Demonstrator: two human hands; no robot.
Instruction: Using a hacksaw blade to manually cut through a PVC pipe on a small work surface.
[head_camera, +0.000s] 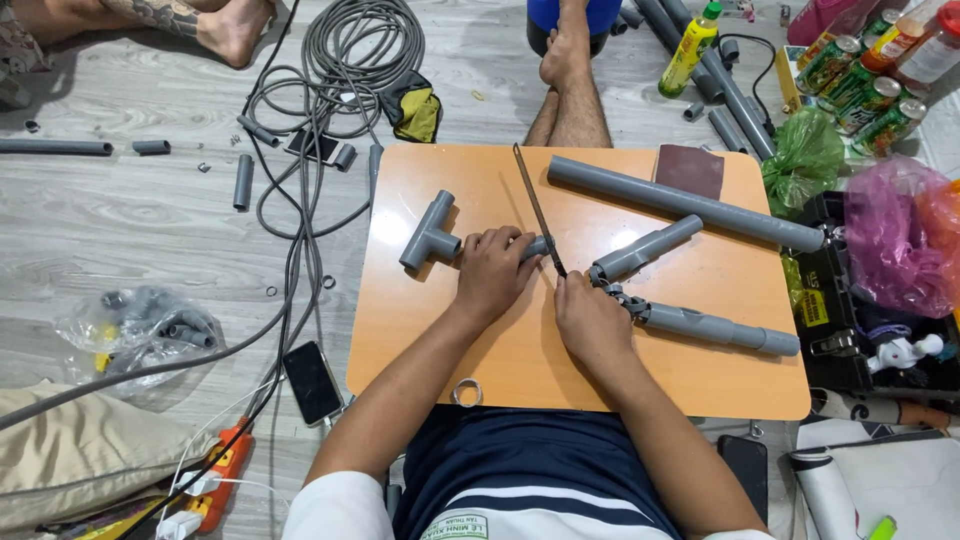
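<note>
1. Head view: the left hand (493, 270) lies with its fingers clenched around a short grey pipe piece (537, 246) joined to a grey tee fitting (430, 232), pressing it flat on the orange worktop (520, 360).
2. The right hand (588, 315) has its fingers closed on the near end of a thin dark saw blade (537, 208), which crosses the pipe piece just beside the left hand.
3. To the right lie a long grey pipe (685, 203), a shorter pipe (648, 248) and a jointed pipe assembly (710, 327), apart from both hands.
4. A roll of tape (466, 392) sits at the near worktop edge; a dark phone (312, 381) lies on the floor (120, 220) to the left.
</note>
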